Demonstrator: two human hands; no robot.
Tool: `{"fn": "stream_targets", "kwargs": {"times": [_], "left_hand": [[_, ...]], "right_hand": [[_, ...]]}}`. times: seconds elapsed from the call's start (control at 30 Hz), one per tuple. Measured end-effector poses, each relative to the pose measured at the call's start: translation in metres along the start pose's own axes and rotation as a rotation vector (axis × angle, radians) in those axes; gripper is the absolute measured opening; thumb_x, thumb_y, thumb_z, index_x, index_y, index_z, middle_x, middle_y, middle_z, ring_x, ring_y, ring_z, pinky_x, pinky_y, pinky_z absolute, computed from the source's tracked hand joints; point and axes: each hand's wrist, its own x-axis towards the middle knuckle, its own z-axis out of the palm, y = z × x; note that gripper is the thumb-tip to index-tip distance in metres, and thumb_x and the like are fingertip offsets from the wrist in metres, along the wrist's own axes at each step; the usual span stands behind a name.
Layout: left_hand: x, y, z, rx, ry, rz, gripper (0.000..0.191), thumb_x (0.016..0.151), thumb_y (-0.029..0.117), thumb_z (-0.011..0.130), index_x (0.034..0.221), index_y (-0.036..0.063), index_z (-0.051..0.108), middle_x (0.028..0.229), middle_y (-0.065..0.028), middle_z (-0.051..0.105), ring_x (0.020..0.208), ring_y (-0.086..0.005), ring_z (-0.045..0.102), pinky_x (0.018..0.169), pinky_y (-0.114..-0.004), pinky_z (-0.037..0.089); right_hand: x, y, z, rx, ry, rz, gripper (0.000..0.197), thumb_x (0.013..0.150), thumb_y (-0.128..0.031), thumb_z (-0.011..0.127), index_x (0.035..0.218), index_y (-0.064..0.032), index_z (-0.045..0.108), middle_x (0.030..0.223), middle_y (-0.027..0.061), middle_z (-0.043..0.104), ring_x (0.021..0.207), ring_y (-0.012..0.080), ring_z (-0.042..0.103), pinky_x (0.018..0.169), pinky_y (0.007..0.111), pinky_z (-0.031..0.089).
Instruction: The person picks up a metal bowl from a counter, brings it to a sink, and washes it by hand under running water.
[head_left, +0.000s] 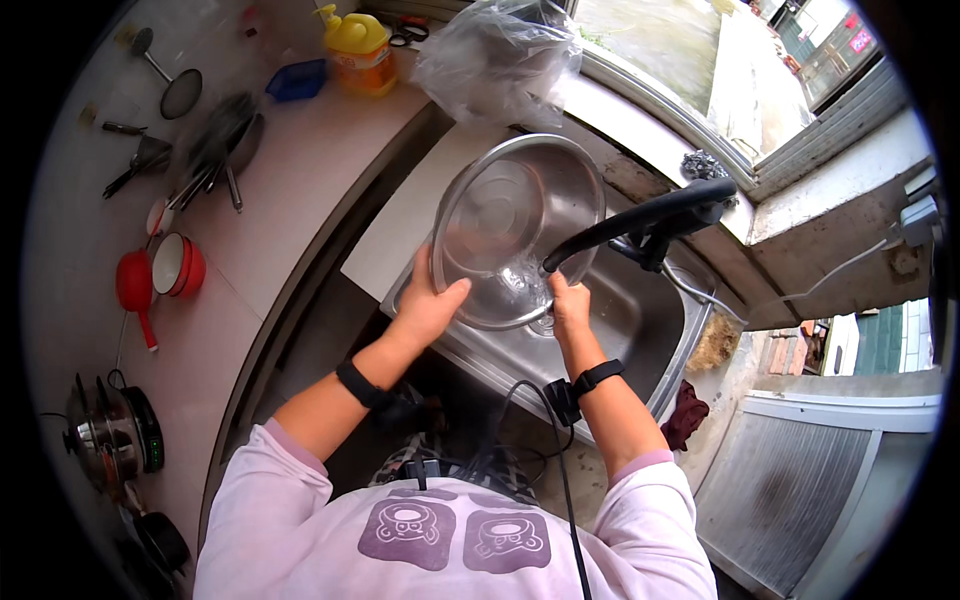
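Both my hands grip the rim of a stainless steel basin (499, 214), tilted over a metal sink (622, 322). My left hand (433, 304) holds its near left side, thumb over the rim. At the near right edge, my right hand (570, 304) is closed on the rim, right below the spout. Water runs from the black faucet (637, 221) into the basin and splashes near its lower side. Part of the sink drain (541, 325) shows under the basin's edge.
A crumpled clear plastic bag (499, 64) lies behind the basin. Beside it stands a yellow pump bottle (360, 56). A steel wool scrubber (703, 165) sits on the windowsill. Red pans (135, 281) and a steel pot (105, 427) are along the left. A black cable (559, 457) hangs before me.
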Motion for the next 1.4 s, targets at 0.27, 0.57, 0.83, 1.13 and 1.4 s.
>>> {"fn": "stream_targets", "kwargs": {"times": [0.27,0.57,0.83,1.13,1.4], "left_hand": [[-0.013,-0.018,0.013,-0.191,0.117,0.017,0.064,0.078,0.002,0.046,0.137,0.0049,0.022,0.13,-0.0168,0.039,0.12,-0.0289,0.041,0.1,-0.033,0.033],[-0.012,-0.007,0.012,-0.074,-0.013,0.096,0.072,0.077,0.004,0.048,0.139,-0.0013,0.015,0.128,-0.0193,0.043,0.119,-0.028,0.043,0.101,-0.029,0.031],[-0.011,-0.035,0.025,-0.386,-0.012,-0.322,0.037,0.082,0.006,0.046,0.119,0.002,0.043,0.106,-0.0105,0.056,0.092,-0.0228,0.06,0.065,-0.034,0.056],[-0.011,-0.027,0.032,-0.422,0.036,-0.357,0.042,0.082,0.005,0.044,0.123,-0.0036,0.04,0.11,-0.0174,0.053,0.091,-0.0272,0.06,0.063,-0.036,0.057],[-0.002,-0.037,0.031,-0.395,-0.122,-0.439,0.058,0.081,0.004,0.044,0.134,0.0088,0.022,0.121,-0.0187,0.044,0.101,-0.0339,0.055,0.064,-0.043,0.058]], "right_hand": [[-0.051,-0.02,0.031,-0.082,-0.293,0.221,0.042,0.068,-0.008,0.074,0.103,-0.0002,0.052,0.077,0.0075,0.062,0.063,0.0166,0.059,0.049,0.029,0.041],[0.004,-0.001,0.002,-0.379,0.091,-0.348,0.034,0.077,-0.024,0.071,0.095,0.0018,0.06,0.073,0.008,0.062,0.059,0.0172,0.059,0.055,0.034,0.047],[-0.028,-0.004,0.003,-0.112,-0.169,0.131,0.032,0.086,-0.031,0.062,0.084,-0.0001,0.058,0.06,0.0055,0.055,0.046,0.0149,0.055,0.043,0.029,0.043],[-0.058,-0.022,-0.013,-0.848,-0.479,-1.088,0.022,0.079,-0.021,0.062,0.092,-0.0046,0.058,0.099,0.0135,0.058,0.097,0.0315,0.054,0.082,0.042,0.041],[-0.013,-0.034,-0.041,-1.352,-0.508,-1.297,0.053,0.085,-0.049,0.049,0.108,-0.0026,0.061,0.12,0.0119,0.056,0.121,0.0217,0.043,0.105,0.043,0.024]]}}
